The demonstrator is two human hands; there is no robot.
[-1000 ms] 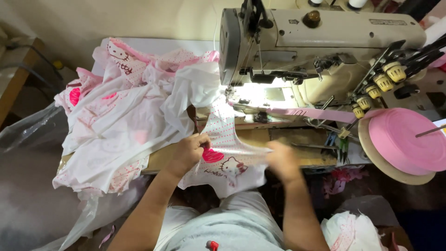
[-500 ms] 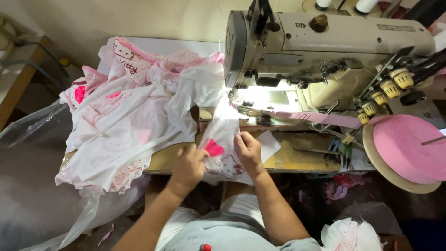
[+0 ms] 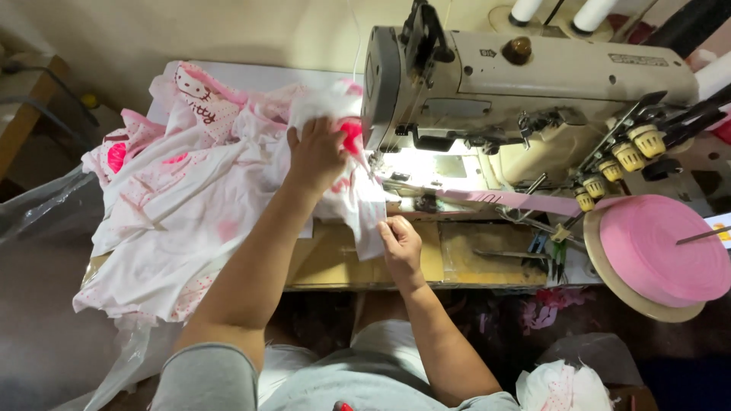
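Person sits at a cream-coloured industrial sewing machine (image 3: 525, 99) w/ its work lamp lit under the arm. Left hand (image 3: 316, 156) is raised over the table, fingers closed in a bunch on a white cotton garment piece with pink print (image 3: 346, 186), lifting its top end just left of the machine head. Right hand (image 3: 400, 243) sits lower, at the front edge of the wooden sewing table (image 3: 457, 262), thumb and forefinger pinched on the bottom edge of that same piece, so the fabric hangs stretched btwn the two hands, right beside the needle area. Can't tell if the cloth is under the presser foot; glare hides it.

Left of the hands, a big heap of white and pink printed garments (image 3: 179, 202) covers the table's left part and spills over its front edge. Clear plastic sheet (image 3: 46, 217) hangs further left. Flat pink binding tape (image 3: 502, 199) runs across the machine bed toward a large roll of pink tape on a round disc (image 3: 659, 255) at the right. Row of yellow tension knobs (image 3: 620, 160) on the machine's right end. Two white thread cones (image 3: 560, 11) stand behind, top of view.
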